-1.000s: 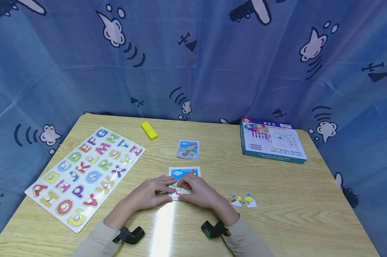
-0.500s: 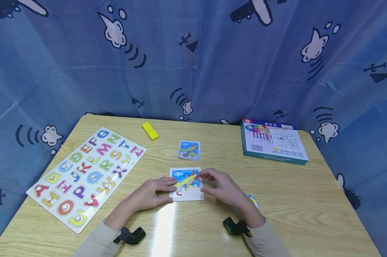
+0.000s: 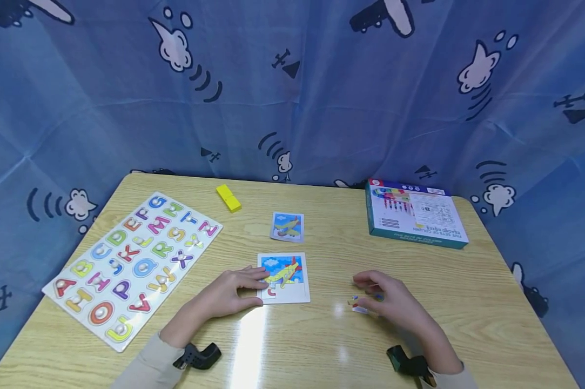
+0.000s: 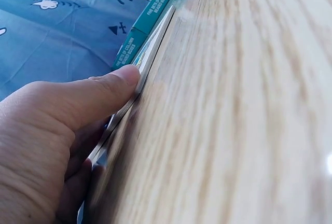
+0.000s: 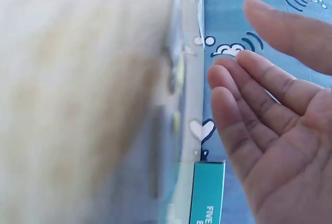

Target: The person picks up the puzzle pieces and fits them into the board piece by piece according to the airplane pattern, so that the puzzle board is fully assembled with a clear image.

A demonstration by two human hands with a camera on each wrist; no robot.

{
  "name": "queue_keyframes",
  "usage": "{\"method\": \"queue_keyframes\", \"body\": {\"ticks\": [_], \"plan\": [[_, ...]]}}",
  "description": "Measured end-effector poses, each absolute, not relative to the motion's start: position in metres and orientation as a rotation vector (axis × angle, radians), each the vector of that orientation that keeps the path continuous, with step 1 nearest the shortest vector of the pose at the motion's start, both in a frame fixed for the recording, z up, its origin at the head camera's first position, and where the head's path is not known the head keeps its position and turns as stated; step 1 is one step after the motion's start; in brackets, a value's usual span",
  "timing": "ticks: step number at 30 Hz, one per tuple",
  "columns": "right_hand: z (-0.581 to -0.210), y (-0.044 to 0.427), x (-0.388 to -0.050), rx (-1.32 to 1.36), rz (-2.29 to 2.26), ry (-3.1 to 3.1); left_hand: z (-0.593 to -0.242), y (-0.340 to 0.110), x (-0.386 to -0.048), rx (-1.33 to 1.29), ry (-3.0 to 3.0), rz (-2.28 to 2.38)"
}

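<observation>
A small white-framed jigsaw puzzle (image 3: 294,293) lies on the table, its airplane picture filled in along the top and at the lower left. My left hand (image 3: 230,293) rests on its left side, fingers stretched over the picture. In the left wrist view the thumb (image 4: 122,79) touches the puzzle's edge. My right hand (image 3: 400,305) hovers with fingers apart over loose jigsaw pieces (image 3: 359,309), partly hidden beneath it. The right wrist view shows that hand's palm (image 5: 290,146) holding nothing, with the pieces blurred beside it. Behind the puzzle lies an airplane picture card (image 3: 287,227).
On the left lies a board of alphabet letters with knobs (image 3: 168,275). A yellow block (image 3: 229,198) sits near the back edge. The green-sided box (image 3: 418,213) stands at the back right. A blue patterned curtain (image 3: 292,108) hangs behind the table.
My right hand has let go at the puzzle and moved right to the loose pieces, uncovering the airplane picture. My left hand has stayed on the puzzle's left side.
</observation>
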State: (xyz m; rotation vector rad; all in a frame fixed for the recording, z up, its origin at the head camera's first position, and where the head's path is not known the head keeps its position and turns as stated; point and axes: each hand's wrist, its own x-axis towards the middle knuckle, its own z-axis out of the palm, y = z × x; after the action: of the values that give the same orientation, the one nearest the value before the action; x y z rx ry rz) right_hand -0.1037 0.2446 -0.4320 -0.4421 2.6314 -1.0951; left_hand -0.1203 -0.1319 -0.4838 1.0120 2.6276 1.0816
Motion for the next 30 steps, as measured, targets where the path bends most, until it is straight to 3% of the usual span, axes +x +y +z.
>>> {"method": "queue_keyframes", "body": {"ticks": [30], "plan": [[-0.4398, 0.2495, -0.0959, -0.461, -0.828, 2.716, -0.4833, -0.1311, -0.1204, 1.046, 2.632, 1.097]]}}
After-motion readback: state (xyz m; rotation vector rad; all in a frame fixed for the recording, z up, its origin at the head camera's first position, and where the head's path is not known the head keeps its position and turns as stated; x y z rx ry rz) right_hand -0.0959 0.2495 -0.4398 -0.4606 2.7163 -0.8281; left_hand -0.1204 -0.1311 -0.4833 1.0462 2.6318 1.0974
